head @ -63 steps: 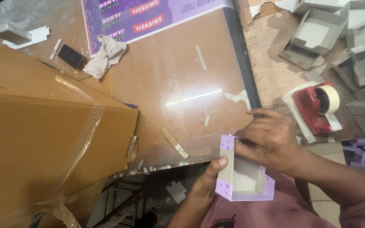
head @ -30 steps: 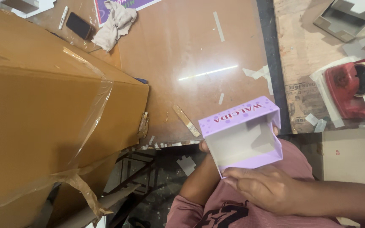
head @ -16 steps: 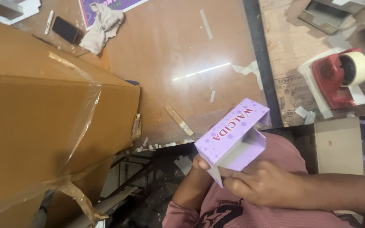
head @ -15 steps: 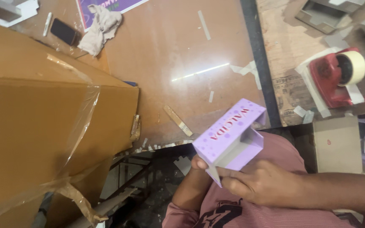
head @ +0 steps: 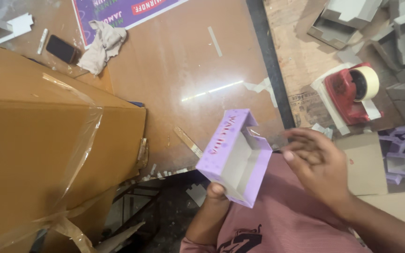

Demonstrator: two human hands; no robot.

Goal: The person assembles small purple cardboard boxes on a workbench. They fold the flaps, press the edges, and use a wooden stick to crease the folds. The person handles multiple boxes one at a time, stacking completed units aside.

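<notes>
Brown tabletop (head: 188, 75) fills a cluttered packing workspace seen from above, as a person holds a small purple box (head: 234, 157) over their lap, just off the tabletop's near edge. The left hand (head: 215, 191) grips the box from below, only a thumb tip showing at its bottom corner. The right hand (head: 317, 161) hovers just beside the box's right wall, fingers loosely curled, holding nothing and not touching it. The box is tilted, open side toward the right hand, its long axis running from the near edge away toward the far side. Beyond the right hand, a red tape dispenser (head: 352, 91) sits among grey cardboard trays (head: 343, 18). A large brown carton (head: 38, 154) wrapped in clear tape stands at the left; a rag (head: 101, 47) and phone (head: 62, 48) lie near the far-left corner.
</notes>
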